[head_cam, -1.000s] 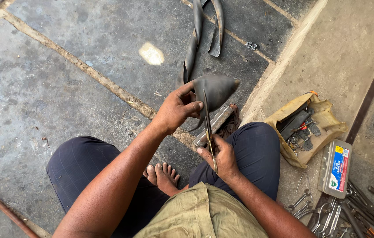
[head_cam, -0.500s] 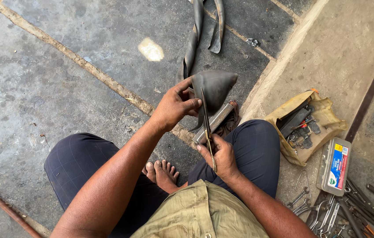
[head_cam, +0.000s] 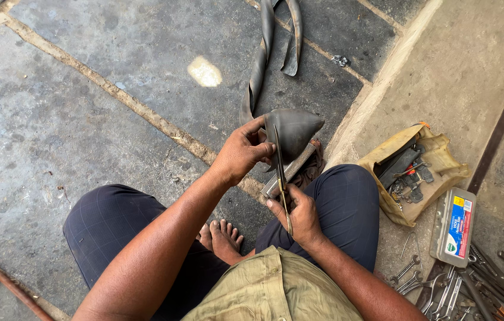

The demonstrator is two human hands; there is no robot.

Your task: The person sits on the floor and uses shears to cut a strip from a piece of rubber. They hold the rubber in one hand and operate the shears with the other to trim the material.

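My left hand (head_cam: 243, 151) pinches a folded piece of black rubber tube (head_cam: 293, 128) and holds it up above the stone floor. My right hand (head_cam: 299, 217) grips a pair of long scissors (head_cam: 280, 172) whose blades point up against the rubber's left edge. Under the rubber a flat metal file-like bar (head_cam: 290, 172) rests on my right knee area. A long twisted strip of the same rubber tube (head_cam: 261, 65) trails away across the floor.
An open yellowish pouch with dark tools (head_cam: 409, 172) lies to the right on the raised stone step. Beside it is a clear plastic box (head_cam: 454, 226), and several spanners and tools (head_cam: 466, 285) at lower right. A rusty bar (head_cam: 2, 279) crosses the lower left.
My left hand has shifted slightly with the rubber piece, and the scissors have stayed upright against its edge. The view has drifted a little.
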